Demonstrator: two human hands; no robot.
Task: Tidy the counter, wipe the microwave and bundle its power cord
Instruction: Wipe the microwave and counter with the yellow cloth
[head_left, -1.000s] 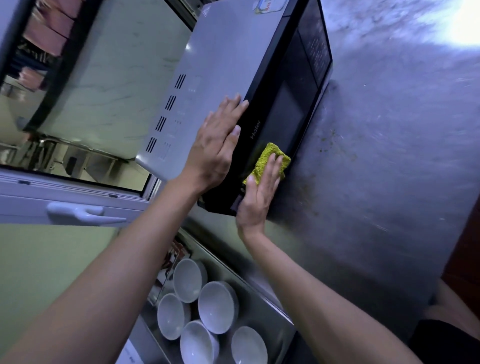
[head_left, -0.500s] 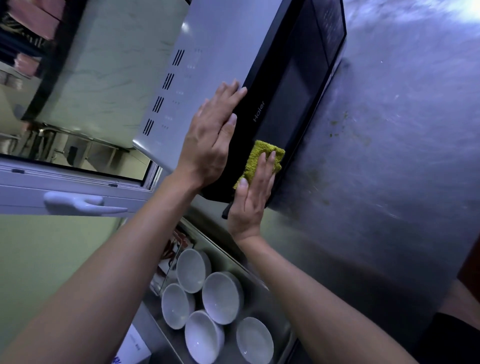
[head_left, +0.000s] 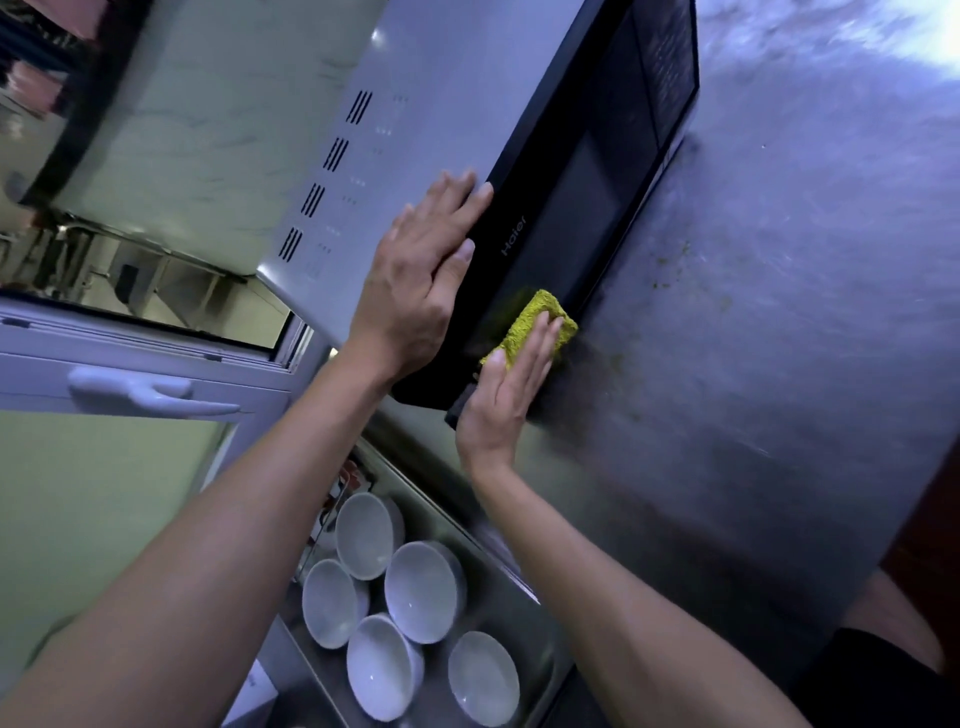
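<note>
Since a second ago, the right hand (head_left: 506, 387) has slid the yellow-green sponge (head_left: 535, 325) along the dark door of the microwave (head_left: 566, 223), from the lower middle of the glass toward its bottom edge, where door meets counter (head_left: 779, 364); the left hand (head_left: 415, 275) has kept its place on the top front edge.

Right fingers (head_left: 540, 343) lie straight and flat over the sponge, pressing it against the door's lower corner at the near end of the microwave. Nothing is curled round the sponge; it is held by palm and finger pressure alone. The sponge touches both the door and, just about, the steel counter below it.

Left fingers (head_left: 457, 202) are likewise extended and relaxed, spread across the seam between the silver-grey top panel and the black door frame, steadying the appliance. They grip nothing.

The microwave sits on a brushed steel counter marked with small brown specks near the door's base. Vent slots run in a row along the top panel. The power cord cannot be seen.

Beyond the counter's near left end, five white bowls (head_left: 423, 590) lie together in a steel sink or tray (head_left: 519, 597), touching one another. A window frame with a pale handle (head_left: 140, 392) stands at left, and marbled wall tile (head_left: 197, 130) runs behind the microwave.
</note>
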